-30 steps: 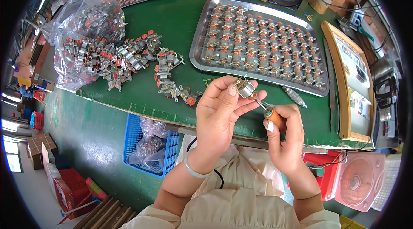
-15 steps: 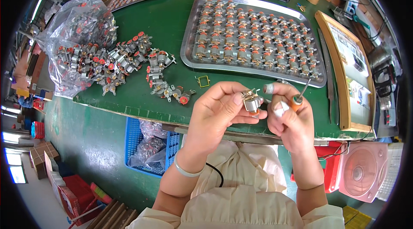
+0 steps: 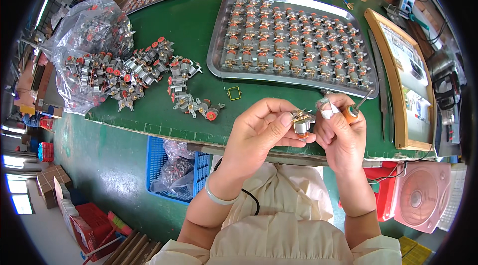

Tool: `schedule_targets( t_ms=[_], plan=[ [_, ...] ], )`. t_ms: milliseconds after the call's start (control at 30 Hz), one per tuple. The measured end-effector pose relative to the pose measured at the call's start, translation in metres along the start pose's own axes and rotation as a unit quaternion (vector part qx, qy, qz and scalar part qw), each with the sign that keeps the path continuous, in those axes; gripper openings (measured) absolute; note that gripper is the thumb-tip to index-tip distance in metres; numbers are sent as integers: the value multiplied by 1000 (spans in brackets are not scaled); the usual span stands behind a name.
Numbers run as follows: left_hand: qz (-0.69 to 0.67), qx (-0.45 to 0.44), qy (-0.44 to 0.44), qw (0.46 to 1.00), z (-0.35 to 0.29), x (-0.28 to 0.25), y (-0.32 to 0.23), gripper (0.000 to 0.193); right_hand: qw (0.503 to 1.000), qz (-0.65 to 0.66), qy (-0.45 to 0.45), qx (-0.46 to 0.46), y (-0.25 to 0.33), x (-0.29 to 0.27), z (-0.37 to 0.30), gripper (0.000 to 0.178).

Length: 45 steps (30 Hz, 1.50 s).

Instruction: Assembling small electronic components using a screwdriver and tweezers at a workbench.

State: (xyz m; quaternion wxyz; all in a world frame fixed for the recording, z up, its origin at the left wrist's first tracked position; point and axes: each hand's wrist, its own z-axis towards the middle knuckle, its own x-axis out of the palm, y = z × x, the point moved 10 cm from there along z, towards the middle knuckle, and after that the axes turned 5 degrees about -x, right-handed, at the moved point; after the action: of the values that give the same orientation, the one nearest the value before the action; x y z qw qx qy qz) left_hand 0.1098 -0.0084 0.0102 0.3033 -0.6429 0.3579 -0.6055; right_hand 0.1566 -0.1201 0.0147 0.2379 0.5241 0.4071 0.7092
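Note:
My left hand point(image 3: 256, 133) pinches a small silver motor-like part point(image 3: 302, 123) with brass-coloured metal on top and an orange-red piece at its lower end. Close beside it on the right, my right hand point(image 3: 344, 138) is curled round an orange-handled screwdriver point(image 3: 352, 111), its metal shaft pointing up and right, away from the part. White wrapping point(image 3: 327, 110) covers fingertips of that hand. Past both hands lies a steel tray point(image 3: 217, 61) holding rows of similar parts. A yellow square wire frame point(image 3: 233, 93) rests on the green table, left of the tray's near edge.
Loose similar parts point(image 3: 185, 68) spread leftward from a clear plastic bag point(image 3: 74, 28). A second filled tray point(image 3: 130, 6) sits far left. At right stands a wooden-framed panel point(image 3: 398, 135). Below the table edge are a blue crate point(image 3: 155, 165) and a pink fan point(image 3: 418, 195).
Both hands have shifted slightly right, the part still in the left. The screwdriver now leans further to the right, and my right fingers have curled in more.

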Motion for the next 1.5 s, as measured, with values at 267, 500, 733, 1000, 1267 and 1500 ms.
schedule_targets(
  t_ms=[267, 500, 733, 1000, 1267, 1500],
  plan=[
    [15, 91, -32, 995, -2, -17, -17, 19, 748, -592, 124, -274, 55, 31, -5, 27],
    [-119, 67, -18, 990, 2, -21, -16, 12, 668, -682, 186, -232, 41, 29, -9, 28],
    [-61, 89, -19, 994, 2, -14, -15, 9, 857, -463, 173, -147, 46, 33, -5, 30],
    [36, 162, -26, 986, -1, -10, -23, 11, 696, -579, 236, -354, 55, 69, -18, 29],
    [65, 201, -10, 977, -4, -6, -31, 16, 676, -604, 255, -336, 52, 75, -20, 29],
    [170, 287, 35, 942, -9, 0, -42, 22, 940, -247, 216, 94, 5, 29, -7, 12]
  ],
)
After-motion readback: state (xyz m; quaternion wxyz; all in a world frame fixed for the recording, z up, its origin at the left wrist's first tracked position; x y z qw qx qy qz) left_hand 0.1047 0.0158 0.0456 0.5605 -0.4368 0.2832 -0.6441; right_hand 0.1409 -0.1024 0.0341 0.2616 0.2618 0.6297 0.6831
